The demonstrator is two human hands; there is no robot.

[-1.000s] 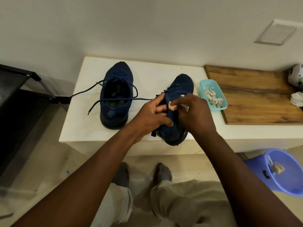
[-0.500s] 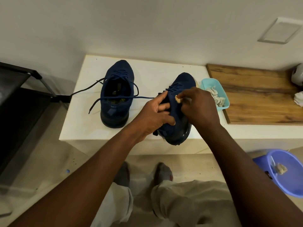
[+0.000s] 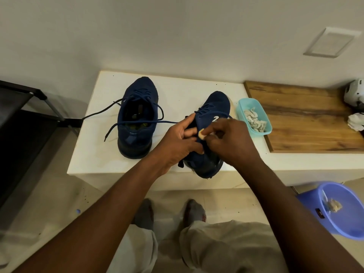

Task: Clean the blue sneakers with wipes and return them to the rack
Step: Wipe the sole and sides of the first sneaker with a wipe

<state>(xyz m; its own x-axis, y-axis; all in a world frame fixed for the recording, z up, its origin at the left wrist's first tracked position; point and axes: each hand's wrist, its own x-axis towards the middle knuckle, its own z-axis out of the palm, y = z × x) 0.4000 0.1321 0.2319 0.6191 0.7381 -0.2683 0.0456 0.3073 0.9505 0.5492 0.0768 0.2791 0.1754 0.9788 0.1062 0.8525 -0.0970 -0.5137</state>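
Right now my left hand (image 3: 177, 142) is wrapped round the collar of the tilted sneaker (image 3: 213, 109), thumb on top and fingers curled into the opening, so the shoe is braced against the rubbing. My right hand (image 3: 230, 142) pinches a small pale wipe (image 3: 201, 134) between thumb and fingertips and presses it on the upper near the collar. Most of the wipe is hidden under the fingers.

I have the shoe rolled onto its side, toe toward the wall and heel just over the front edge of the white bench (image 3: 177, 85). I judge this brings the side panel up where the wipe can reach it.

The other sneaker (image 3: 137, 119) stands upright on the bench to the left, apart from the hands. Its laces are undone, and one runs across toward my left hand. I cannot tell whether it has been cleaned.

A teal tub (image 3: 242, 107) of spare wipes (image 3: 255, 121) sits just beside the tilted shoe's toe, against the wooden board (image 3: 307, 119), handy for the right hand. On the floor to the right, a blue bucket (image 3: 344, 223) holds a crumpled scrap (image 3: 333, 205), likely a spent wipe. The black rack (image 3: 23, 119) stands at the bench's left end, where both shoes will go back.
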